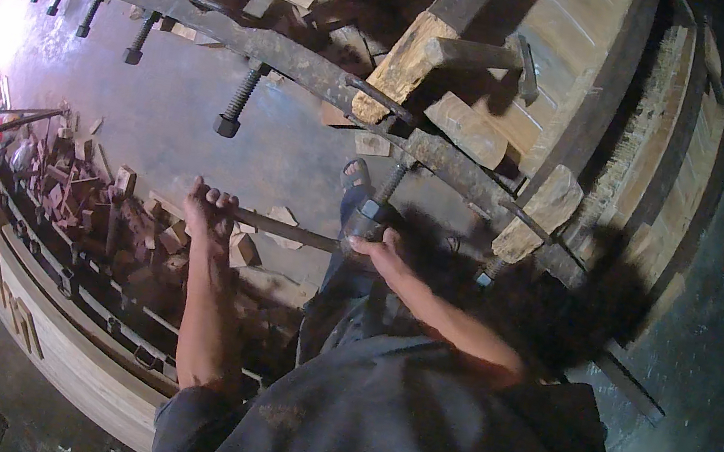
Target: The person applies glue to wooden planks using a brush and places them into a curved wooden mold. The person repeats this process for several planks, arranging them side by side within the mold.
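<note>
My left hand [210, 208] is closed round the far end of a long bar-handled wrench [289, 231], which lies nearly level in front of me. At the wrench's other end, my right hand [384, 254] is closed about its head, thumb showing on the near side. The head sits at the lower end of a threaded clamp bolt [393, 183] with a large nut. That bolt comes down from a long metal clamp bar [299, 58]. Just how the head fits the nut is partly hidden by my fingers.
Clamped timber boards [553, 57] stand at the upper right, with a hammer [481, 56] and wooden blocks [466, 129] on them. More clamp bolts [239, 100] hang leftward. Wood offcuts [124, 215] pile up at left, behind a long clamped timber panel [84, 371].
</note>
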### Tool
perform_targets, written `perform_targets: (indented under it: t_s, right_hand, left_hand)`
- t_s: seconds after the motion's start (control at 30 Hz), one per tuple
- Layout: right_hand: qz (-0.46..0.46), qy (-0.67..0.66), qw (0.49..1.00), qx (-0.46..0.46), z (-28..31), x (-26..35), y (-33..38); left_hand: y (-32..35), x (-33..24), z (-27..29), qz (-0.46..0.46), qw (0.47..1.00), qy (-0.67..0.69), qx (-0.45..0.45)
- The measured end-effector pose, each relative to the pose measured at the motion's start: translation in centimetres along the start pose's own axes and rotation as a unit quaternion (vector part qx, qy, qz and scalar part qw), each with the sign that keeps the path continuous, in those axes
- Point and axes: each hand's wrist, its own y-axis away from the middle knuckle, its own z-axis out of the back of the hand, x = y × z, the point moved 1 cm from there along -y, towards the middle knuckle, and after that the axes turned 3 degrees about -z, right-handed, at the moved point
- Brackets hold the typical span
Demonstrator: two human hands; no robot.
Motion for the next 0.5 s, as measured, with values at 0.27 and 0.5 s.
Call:
perform_targets:
  t_s: [0.27,0.5]
  right_hand:
    - [0.022,-0.215,0.975,0.046,-0.3,-1.4,-2.3]
    - [-0.007,-0.235,0.970,0.053,1.1,0.6,-2.8]
  left_hand:
    - [15.7,0.1,-1.4,-0.258,0.914,-0.178,0.259]
    - [17.3,1.2,-4.6,-0.134,0.942,-0.111,0.286]
